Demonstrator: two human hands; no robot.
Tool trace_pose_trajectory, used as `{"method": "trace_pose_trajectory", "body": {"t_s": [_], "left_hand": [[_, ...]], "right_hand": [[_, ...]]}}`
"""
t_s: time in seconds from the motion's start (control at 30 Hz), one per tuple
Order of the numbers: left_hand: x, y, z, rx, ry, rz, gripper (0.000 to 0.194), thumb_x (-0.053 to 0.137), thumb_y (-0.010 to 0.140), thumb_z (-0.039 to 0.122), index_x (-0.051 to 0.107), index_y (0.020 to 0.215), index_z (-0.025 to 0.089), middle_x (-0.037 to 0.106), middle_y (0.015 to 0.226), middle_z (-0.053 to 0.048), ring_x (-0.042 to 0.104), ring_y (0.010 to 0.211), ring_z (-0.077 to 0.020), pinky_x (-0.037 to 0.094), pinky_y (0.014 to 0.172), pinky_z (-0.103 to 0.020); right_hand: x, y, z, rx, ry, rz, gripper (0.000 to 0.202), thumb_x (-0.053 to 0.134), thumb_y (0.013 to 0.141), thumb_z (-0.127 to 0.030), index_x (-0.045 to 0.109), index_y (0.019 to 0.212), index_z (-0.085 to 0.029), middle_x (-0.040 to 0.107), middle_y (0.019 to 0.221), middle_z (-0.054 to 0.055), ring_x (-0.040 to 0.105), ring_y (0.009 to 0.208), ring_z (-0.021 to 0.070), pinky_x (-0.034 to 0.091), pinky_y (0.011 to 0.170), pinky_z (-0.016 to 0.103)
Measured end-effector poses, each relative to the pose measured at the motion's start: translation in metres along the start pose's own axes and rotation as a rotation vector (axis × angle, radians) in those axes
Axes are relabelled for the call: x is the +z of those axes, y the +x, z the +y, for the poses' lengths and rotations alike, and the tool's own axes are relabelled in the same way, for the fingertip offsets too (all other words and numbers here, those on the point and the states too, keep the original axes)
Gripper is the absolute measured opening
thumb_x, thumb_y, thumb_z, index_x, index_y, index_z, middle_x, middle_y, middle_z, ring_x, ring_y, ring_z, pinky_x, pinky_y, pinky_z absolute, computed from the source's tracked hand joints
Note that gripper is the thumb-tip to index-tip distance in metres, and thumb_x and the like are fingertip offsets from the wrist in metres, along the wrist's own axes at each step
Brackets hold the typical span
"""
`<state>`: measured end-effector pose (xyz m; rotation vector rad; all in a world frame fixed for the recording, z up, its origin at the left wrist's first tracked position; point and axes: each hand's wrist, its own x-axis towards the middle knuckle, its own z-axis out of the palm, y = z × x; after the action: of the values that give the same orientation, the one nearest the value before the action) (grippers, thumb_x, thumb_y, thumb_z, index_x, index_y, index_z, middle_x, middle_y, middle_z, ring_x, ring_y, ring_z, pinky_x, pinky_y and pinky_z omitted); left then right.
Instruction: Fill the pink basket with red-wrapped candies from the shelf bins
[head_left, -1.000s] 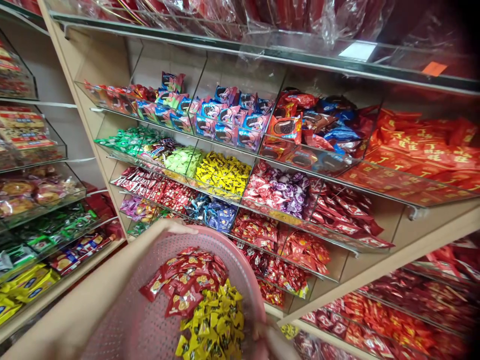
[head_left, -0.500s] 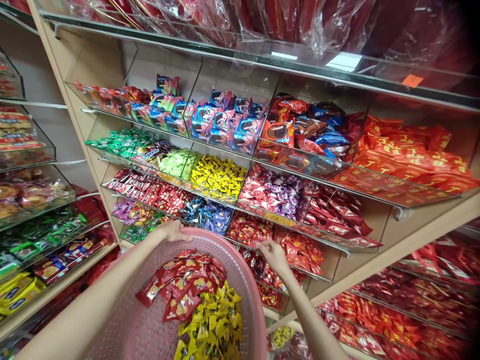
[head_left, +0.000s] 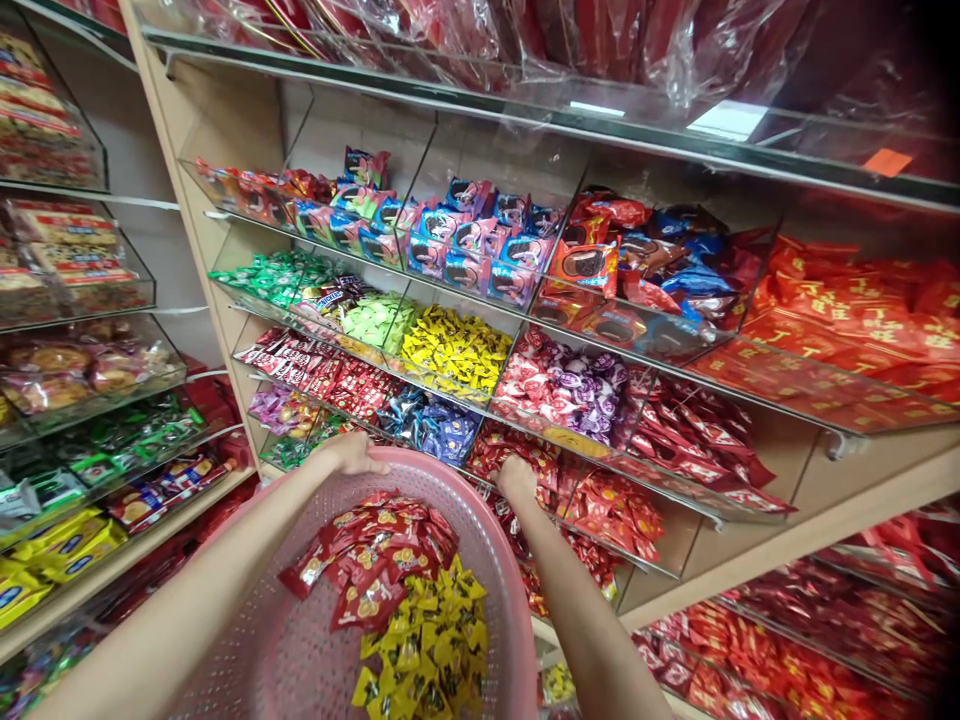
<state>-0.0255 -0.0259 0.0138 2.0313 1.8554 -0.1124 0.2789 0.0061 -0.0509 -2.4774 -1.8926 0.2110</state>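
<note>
- At far left, a side shelf unit bears packaged snacks, with flat yellow packets [head_left: 64, 550] low down; they overlap too much to count.
- The person's left hand [head_left: 349, 455] is closed over the far rim of one pink basket [head_left: 296, 655], thumb and fingers clamped on the edge.
- The basket, round, plastic and dotted with small holes, is held just in front of the shelves, its opening facing the viewer.
- Inside it lie two piles, touching each other. On the left are red sachets [head_left: 375, 560], flat and shiny with small round orange pictures; on the right are yellow sweets [head_left: 427, 640] in twisted, dark-printed wrappers. Both piles are too jumbled for an exact count.
- Past the basket's right rim, the one right hand [head_left: 517, 480] reaches to a low shelf bin of red packets [head_left: 546, 463]. Its fingers are bent and their tips hidden, so whether they grip anything cannot be told.
- Right of that hand are orange-red packets [head_left: 615, 510]; at far right, higher up, bright red bags [head_left: 862, 300] with yellow lettering.
</note>
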Motion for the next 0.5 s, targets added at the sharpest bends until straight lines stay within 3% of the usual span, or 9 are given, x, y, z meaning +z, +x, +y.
{"method": "trace_pose_trajectory", "body": {"t_s": [0.17,0.5], "left_hand": [[-0.002,-0.005,-0.003,-0.008,-0.023,-0.017,0.067,0.046,0.051,0.076,0.066,0.081,0.019,0.066,0.083,-0.007,0.06,0.073,-0.0205,0.038,0.057,-0.024],[0.001,-0.005,0.001,-0.004,0.001,-0.011,0.061,0.049,0.053,0.072,0.064,0.077,0.018,0.066,0.079,-0.007,0.059,0.069,-0.0198,0.036,0.054,-0.023]], "right_hand": [[-0.007,-0.002,0.021,-0.052,-0.028,-0.017,0.035,0.053,0.078,-0.035,0.057,0.105,-0.013,0.061,0.106,0.015,0.059,0.098,0.0237,0.045,0.077,0.028],[-0.015,-0.011,0.026,-0.21,-0.152,-0.003,0.025,0.044,0.083,-0.021,0.056,0.104,-0.014,0.061,0.104,0.015,0.058,0.099,0.0231,0.043,0.077,0.029]]}}
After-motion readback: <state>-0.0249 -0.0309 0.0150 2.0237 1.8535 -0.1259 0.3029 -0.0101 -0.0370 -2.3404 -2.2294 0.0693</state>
